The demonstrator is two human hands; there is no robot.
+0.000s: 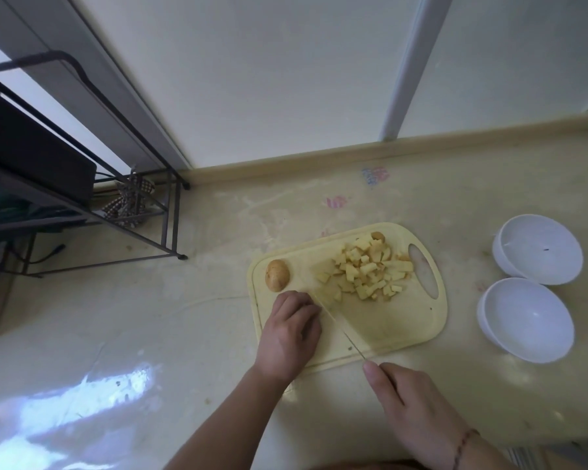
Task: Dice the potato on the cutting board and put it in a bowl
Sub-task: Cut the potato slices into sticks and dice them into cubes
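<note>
Right hand (413, 407) grips the thin-bladed knife (340, 325); left hand (291, 334) curls over a potato piece (hidden) on the pale yellow plastic cutting board (398, 329), beside the diced potato cubes (367, 269). Best keep knuckles forward, fingertips tucked.

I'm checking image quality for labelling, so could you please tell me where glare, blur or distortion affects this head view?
Head view: bright bluish glare on the countertop at lower left; wide-angle bending of the window frame and wire rack; the knife blade is faint and smeared beside the left hand; the diced potato and white bowls read clearly.
</note>
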